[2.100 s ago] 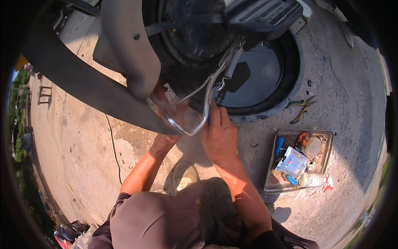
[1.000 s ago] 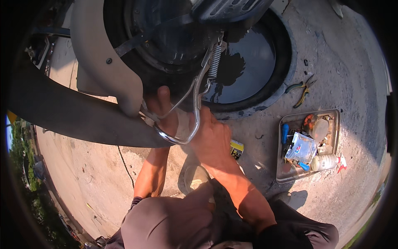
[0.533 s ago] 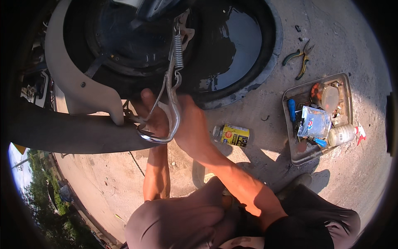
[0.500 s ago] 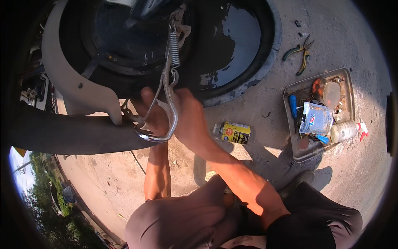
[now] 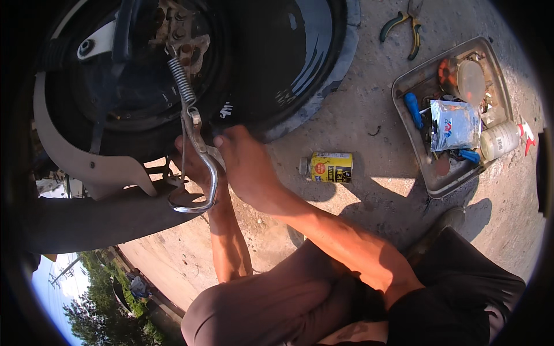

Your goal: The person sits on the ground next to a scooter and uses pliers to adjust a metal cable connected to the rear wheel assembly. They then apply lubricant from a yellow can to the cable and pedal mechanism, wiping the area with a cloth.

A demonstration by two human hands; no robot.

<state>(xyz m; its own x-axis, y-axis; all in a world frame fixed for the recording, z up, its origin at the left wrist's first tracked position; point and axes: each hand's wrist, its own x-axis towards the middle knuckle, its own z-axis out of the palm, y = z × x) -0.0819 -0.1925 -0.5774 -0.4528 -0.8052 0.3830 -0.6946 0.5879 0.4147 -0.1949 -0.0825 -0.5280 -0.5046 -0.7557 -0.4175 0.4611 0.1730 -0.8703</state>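
The kickstand point(image 5: 209, 170), a bent chrome bar with a coil spring point(image 5: 183, 81) above it, stands out in front of a black wheel point(image 5: 248, 69) whose side looks wet and glossy. My right hand point(image 5: 248, 167) is curled at the tyre's lower edge, just right of the stand. Its fingertips and whatever they grip are hidden. Behind the kickstand is my left hand point(image 5: 198, 170), raised to the underside of the tyre and partly covered by the bar and a thin rod. What its fingers do there cannot be seen.
A beige mudguard point(image 5: 63, 132) curves round the wheel's left side. On the concrete lie a yellow-labelled bottle point(image 5: 330, 167) and pliers point(image 5: 412, 29). At right, a metal tray point(image 5: 441, 187) holds a blue-handled tool point(image 5: 412, 109), a silver packet point(image 5: 455, 126), a round tub point(image 5: 470, 82) and a spray bottle point(image 5: 500, 141).
The view has shifted, so the wheel and kickstand appear further left and the tray higher. My right hand has turned slightly, showing its thumb at the tyre edge. Both hands stay by the kickstand.
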